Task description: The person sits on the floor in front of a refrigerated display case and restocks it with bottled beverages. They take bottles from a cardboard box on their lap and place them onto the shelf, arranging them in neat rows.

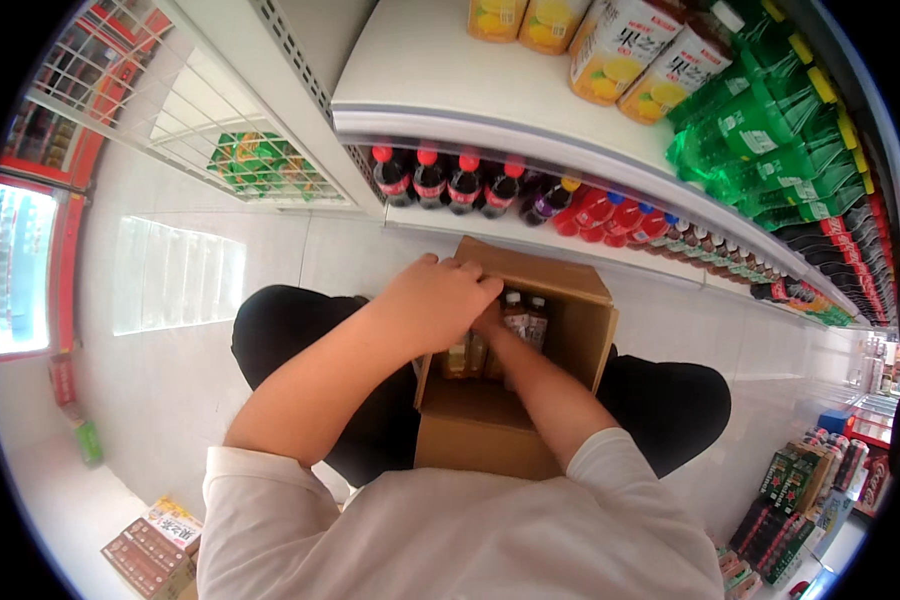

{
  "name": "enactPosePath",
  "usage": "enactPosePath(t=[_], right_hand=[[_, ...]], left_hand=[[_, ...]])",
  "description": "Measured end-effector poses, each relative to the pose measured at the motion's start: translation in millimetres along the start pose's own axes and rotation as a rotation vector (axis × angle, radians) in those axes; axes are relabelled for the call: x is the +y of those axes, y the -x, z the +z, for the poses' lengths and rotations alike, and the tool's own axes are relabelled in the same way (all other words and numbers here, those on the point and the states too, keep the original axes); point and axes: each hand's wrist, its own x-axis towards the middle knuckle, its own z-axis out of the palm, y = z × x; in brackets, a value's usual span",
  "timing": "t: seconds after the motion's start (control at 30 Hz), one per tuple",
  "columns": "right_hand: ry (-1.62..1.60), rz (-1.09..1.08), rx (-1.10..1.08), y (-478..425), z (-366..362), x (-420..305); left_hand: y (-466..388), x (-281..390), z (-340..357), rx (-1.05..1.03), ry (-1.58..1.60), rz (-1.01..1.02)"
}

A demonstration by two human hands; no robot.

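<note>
An opened cardboard box (487, 446) stands on the floor between my knees, its flaps folded out. Inside it are several drink bottles with white caps (526, 319), and others with yellowish contents (457, 360) nearer the left wall. My left hand (446, 300) is bent over the box's upper left edge, fingers at the far flap; whether it grips the cardboard is not clear. My right hand (487, 319) reaches inside the box, partly under the left one, and its fingers are hidden, so what it touches cannot be seen.
Beyond the box, a low shelf (450, 217) holds cola bottles (465, 184) and red drink bottles (596, 214). Above it, another shelf (450, 82) carries lemon drink bottles (622, 67) and green bottles (765, 142). Wire rack at left (217, 127); drink cartons (787, 480) at lower right.
</note>
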Motion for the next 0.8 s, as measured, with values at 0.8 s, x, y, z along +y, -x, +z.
enactPosePath(t=[0.8], right_hand=[[-0.256,0.131,-0.207,-15.1,-19.4,5.4]], left_hand=[[-6.1,2.2,-6.1,-0.035,0.031,-0.016]])
